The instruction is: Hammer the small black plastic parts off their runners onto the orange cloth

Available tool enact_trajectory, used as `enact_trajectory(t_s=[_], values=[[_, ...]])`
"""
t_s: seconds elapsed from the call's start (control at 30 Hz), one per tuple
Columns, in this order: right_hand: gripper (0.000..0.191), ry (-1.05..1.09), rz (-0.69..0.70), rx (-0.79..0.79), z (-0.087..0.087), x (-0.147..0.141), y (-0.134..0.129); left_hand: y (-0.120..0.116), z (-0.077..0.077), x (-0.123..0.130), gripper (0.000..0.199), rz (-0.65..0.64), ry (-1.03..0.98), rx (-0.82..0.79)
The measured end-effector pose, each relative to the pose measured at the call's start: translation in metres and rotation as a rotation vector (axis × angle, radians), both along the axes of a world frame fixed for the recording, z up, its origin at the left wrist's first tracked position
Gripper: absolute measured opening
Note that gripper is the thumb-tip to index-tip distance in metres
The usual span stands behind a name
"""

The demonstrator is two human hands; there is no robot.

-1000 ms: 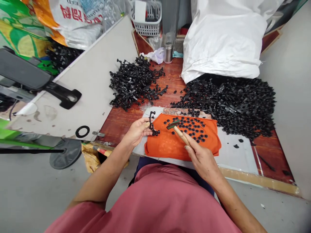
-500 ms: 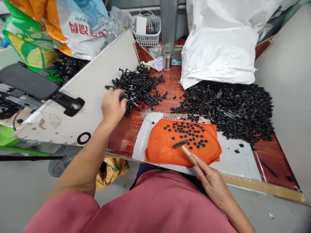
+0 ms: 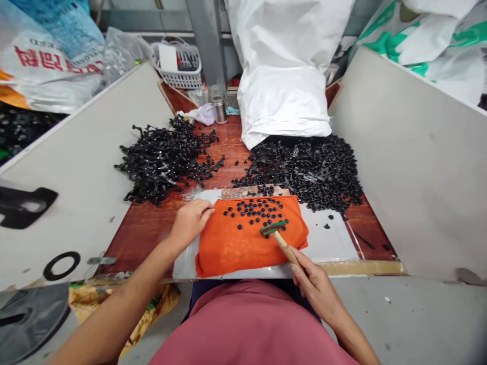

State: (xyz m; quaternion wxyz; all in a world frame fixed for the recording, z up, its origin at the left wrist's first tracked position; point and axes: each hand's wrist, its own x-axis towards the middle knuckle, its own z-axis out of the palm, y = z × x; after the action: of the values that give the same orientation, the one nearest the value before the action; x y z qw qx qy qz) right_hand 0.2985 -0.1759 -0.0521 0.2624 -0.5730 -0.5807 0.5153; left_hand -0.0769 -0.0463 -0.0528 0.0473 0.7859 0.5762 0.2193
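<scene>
Fingers of your right hand clasp hammer by handle; can't tell whether left hand grasps anything. Hammer likely stiff, head-heavy: grip handle low.

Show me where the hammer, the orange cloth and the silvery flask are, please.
Hammer (image 3: 283, 245): head-camera view, on its wooden handle.
Orange cloth (image 3: 238, 250): head-camera view, on a bare stretch toward its near edge.
Silvery flask (image 3: 219, 110): head-camera view, on the middle of its body.
</scene>
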Motion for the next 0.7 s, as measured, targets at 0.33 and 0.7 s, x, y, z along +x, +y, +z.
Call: enact_trajectory(t_s=[0.33,0.7], values=[[0.066,0.161,-0.365,0.049,-0.007,0.030,0.009,-0.056,-0.016,0.042,0.015,-0.281,0.249,0.310],[0.067,0.296,-0.425,-0.014,-0.026,0.039,0.020,0.103,0.062,0.123,0.025,-0.219,0.080,-0.070]])
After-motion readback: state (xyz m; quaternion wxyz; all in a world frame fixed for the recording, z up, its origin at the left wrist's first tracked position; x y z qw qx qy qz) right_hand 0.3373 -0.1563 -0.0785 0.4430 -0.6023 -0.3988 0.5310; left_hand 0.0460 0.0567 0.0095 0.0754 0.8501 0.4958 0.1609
